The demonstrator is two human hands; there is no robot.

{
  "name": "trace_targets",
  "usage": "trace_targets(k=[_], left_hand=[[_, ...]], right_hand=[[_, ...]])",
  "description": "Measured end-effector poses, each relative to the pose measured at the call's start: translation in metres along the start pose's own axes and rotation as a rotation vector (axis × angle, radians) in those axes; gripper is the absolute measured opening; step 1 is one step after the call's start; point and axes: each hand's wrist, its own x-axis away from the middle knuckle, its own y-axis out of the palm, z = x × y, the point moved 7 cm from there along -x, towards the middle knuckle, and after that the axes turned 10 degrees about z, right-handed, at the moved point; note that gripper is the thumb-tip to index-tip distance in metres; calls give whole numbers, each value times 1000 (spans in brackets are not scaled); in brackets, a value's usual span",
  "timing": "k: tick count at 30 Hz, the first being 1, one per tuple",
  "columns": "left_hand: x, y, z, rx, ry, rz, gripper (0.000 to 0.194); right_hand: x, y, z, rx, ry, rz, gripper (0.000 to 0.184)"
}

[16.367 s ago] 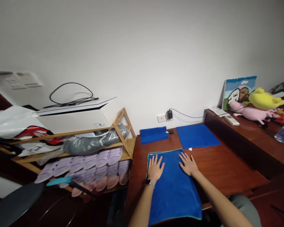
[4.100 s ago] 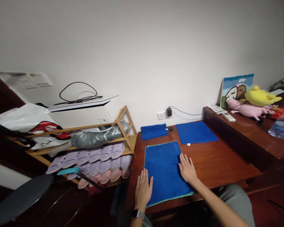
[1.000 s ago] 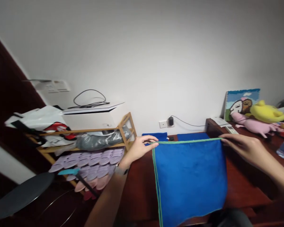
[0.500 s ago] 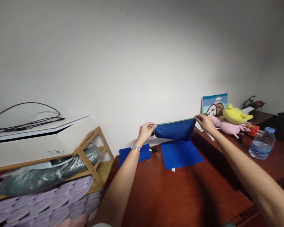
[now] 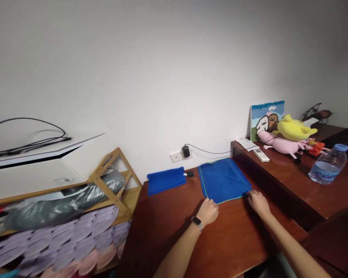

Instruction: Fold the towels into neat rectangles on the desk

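A blue cloth [image 5: 224, 179] with thin green edging lies spread on the reddish-brown desk, against the wall. At its near left corner, my left hand [image 5: 208, 211] is closed with the fingers pinched on the edge. My right hand [image 5: 258, 202] grips the near right corner between fingertips. A dark watch-like band is on my left wrist. To the left, a second blue cloth [image 5: 166, 180], folded into a narrow strip, lies near the wall, with a small white tag at its right end.
A black adapter [image 5: 186, 150] sits in the wall socket, its cable running right. The raised ledge holds a white remote [image 5: 261, 155], plush toys [image 5: 284, 144], a picture [image 5: 266, 119] and a water bottle [image 5: 326, 166]. A wooden rack [image 5: 117, 185] stands left of the desk [image 5: 165, 231].
Both hands have come down and toward me with the cloth's held edge. The cloth, lifted near the wall before, now lies flat on the desk.
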Motion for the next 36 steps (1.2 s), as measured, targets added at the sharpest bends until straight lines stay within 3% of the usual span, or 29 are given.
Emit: trace_targets(k=[3, 6, 9, 16, 23, 28, 32, 36], left_hand=[[8, 27, 18, -90, 107, -109, 20], [9, 39, 25, -183, 179, -171, 15], [15, 35, 34, -274, 234, -171, 17], [42, -12, 67, -384, 357, -68, 16], [46, -72, 96, -388, 462, 68, 17], [52, -106, 109, -423, 542, 169, 19], [54, -104, 101, -419, 522, 157, 20], [56, -78, 74, -303, 400, 100, 19]], right_hand=[[59, -9, -89, -314, -83, -107, 30], [116, -15, -174, -605, -90, -238, 28], [150, -21, -213, -710, -76, -224, 27], [173, -50, -238, -810, -216, -138, 15], [194, -97, -262, -857, -258, 58, 21], [194, -112, -276, -867, -328, 130, 22], [194, -109, -282, -872, -330, 135, 23], [194, -90, -282, -876, -294, 61, 21]])
